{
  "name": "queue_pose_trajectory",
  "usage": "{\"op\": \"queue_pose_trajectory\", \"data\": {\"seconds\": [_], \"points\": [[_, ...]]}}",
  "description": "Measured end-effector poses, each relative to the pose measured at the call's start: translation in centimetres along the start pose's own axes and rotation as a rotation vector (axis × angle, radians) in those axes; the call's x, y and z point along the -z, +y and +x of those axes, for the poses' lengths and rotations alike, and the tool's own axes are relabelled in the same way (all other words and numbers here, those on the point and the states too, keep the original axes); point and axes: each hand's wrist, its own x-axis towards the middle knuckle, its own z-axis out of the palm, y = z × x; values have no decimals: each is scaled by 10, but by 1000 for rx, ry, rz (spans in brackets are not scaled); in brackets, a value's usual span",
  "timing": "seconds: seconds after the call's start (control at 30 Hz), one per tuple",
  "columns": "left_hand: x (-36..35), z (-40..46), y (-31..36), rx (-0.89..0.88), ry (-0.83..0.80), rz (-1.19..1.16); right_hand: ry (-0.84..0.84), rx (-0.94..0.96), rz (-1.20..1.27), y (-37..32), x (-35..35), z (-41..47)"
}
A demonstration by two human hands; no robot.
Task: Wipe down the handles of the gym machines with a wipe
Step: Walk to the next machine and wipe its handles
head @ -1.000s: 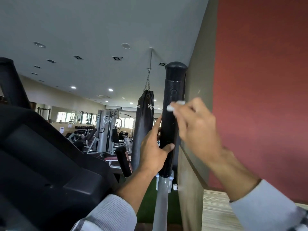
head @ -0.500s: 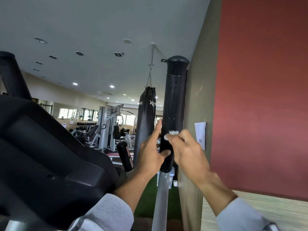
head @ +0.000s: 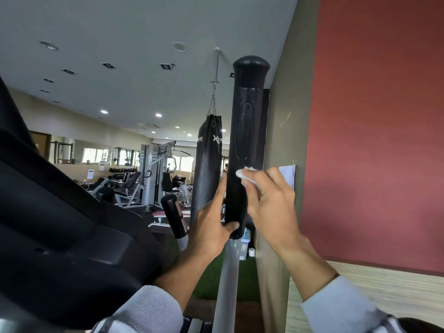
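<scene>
A tall black rubber handle [head: 247, 121] stands upright on a grey metal pole [head: 227, 280] in the middle of the view. My left hand [head: 211, 227] grips the handle's lower end, thumb across the front and fingers behind. My right hand [head: 269, 200] pinches a small white wipe [head: 245, 175] and presses it against the right side of the handle, just above my left hand. A second, shorter black handle [head: 173, 212] sticks up to the left.
The black console body [head: 60, 224] of the machine fills the lower left. A black punching bag [head: 207, 164] hangs behind the handle. A beige wall corner [head: 278, 140] and a red wall [head: 374, 140] stand close on the right. Weight machines [head: 153, 174] are far back.
My right hand slid the wipe down the handle from its middle to near my left hand, then back up a little. My left hand stayed on the handle's lower end.
</scene>
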Motion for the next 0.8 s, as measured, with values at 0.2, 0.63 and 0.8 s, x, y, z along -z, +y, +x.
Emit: {"op": "queue_pose_trajectory", "data": {"seconds": [0.2, 0.63, 0.8], "points": [[-3, -4, -3, -48, 10, 112, -34, -103, 50, 15, -16, -43], [-9, 0, -17, -119, 28, 97, 127, 31, 71, -26, -6, 2], [-6, -4, -13, -106, 9, 90, -76, 76, -114, -9, -25, -16]]}}
